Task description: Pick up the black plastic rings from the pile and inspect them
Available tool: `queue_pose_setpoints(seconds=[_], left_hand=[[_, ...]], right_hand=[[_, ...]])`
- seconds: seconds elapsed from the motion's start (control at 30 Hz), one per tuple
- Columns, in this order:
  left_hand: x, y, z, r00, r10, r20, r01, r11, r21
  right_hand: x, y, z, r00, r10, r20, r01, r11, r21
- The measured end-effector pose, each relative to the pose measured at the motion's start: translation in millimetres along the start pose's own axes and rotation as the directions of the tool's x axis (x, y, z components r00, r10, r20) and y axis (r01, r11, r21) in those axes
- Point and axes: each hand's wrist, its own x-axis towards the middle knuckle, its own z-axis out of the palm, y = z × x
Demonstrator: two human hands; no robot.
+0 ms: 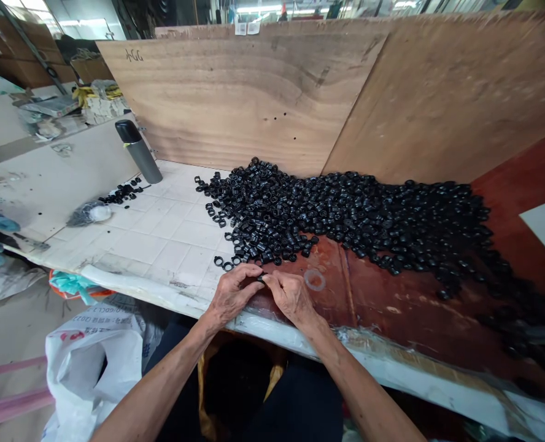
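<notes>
My left hand (234,291) and my right hand (291,296) meet at the near edge of the table, fingers pinched together on a small black ring part (260,277) between them. Just beyond my fingers spreads a large heap of small black ring parts (346,215), running from the table's middle to the far right. Two loose rings (223,264) lie just left of my left hand's fingertips. A pale ring-shaped mark or washer (315,280) lies on the red-brown surface right of my right hand.
Plywood boards (254,92) stand behind the heap as a wall. A grey flask with a black cap (139,152) stands at the back left, with a small cluster of black parts (121,193) and a plastic bag (90,213) near it. A white sack (92,362) sits below the table edge.
</notes>
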Motion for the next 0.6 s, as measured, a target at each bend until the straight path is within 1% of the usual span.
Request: queue_pose_setpoints(seconds=[0.07, 0.13, 0.17, 0.23, 0.33, 0.5, 0.6], left_hand=[[0, -1, 0.5, 1.000, -0.010, -0.027, 0.010, 1.000, -0.008], [1, -1, 0.5, 0.999, -0.017, -0.045, 0.017, 1.000, -0.013], [1, 0, 0.4, 0.999, -0.015, -0.047, 0.015, 1.000, -0.011], [1, 0, 0.0, 0.999, -0.004, -0.041, 0.004, 1.000, -0.001], [0, -1, -0.6, 0.999, -0.012, -0.042, 0.013, 1.000, 0.009], [-1, -4, -0.1, 0.995, -0.070, -0.066, 0.068, 0.997, -0.031], [-1, -4, 0.8, 0.993, -0.096, -0.073, 0.091, 0.994, -0.061]], right_hand=[[0, -3, -2, 0.998, 0.024, -0.054, -0.017, 0.992, 0.124], [1, -6, -3, 0.998, 0.008, -0.061, 0.007, 0.973, 0.231], [2, -6, -3, 0.998, -0.009, -0.058, 0.023, 0.969, 0.245], [3, -7, -3, 0.998, -0.024, -0.061, 0.035, 0.981, 0.193], [3, -6, -3, 0.999, 0.004, -0.046, 0.001, 0.994, 0.111], [1, -10, -8, 0.999, 0.000, 0.047, -0.006, 0.990, 0.142], [2, -15, -11, 1.000, -0.007, 0.025, 0.003, 0.987, 0.161]])
